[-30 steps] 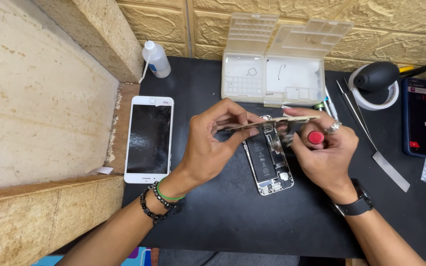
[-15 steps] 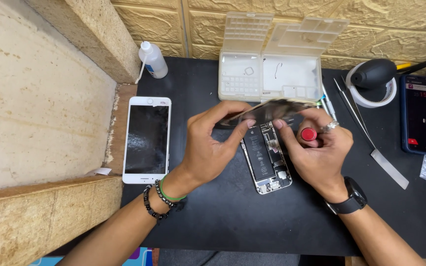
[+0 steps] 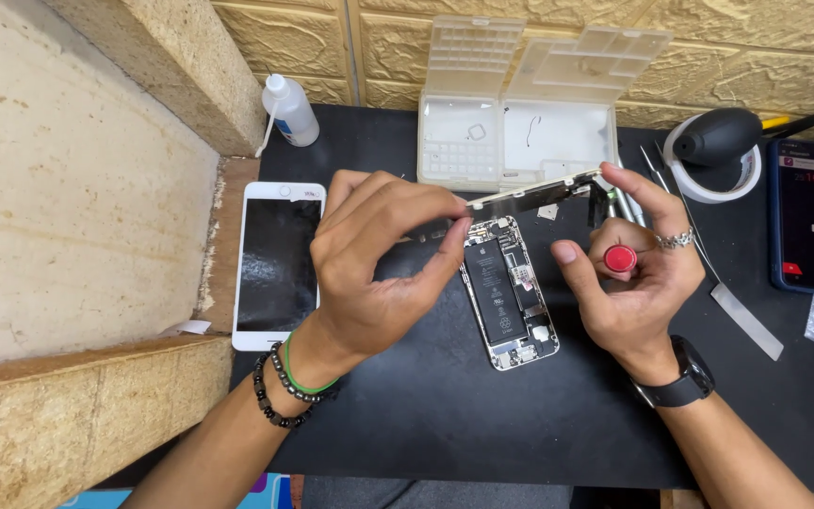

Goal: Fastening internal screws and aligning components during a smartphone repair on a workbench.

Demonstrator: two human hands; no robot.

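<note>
An opened phone body (image 3: 511, 297) lies on the black mat (image 3: 445, 415), its battery and boards exposed. Above it a detached screen panel (image 3: 534, 193) is held edge-on, nearly level. My left hand (image 3: 379, 264) pinches the panel's left end between thumb and fingers. My right hand (image 3: 628, 273) supports the panel's right end with its index finger and also holds a screwdriver with a red cap (image 3: 620, 258) in the palm.
A white phone (image 3: 278, 266) lies face up at the mat's left edge. A clear parts box (image 3: 520, 127) stands open at the back, next to a white squeeze bottle (image 3: 289, 110). At right are an air blower (image 3: 723, 141), thin metal tools (image 3: 741, 316) and a dark phone (image 3: 812, 217).
Both hands have raised the screen panel higher off the phone body and spread apart along it. The right hand has shifted to the right.
</note>
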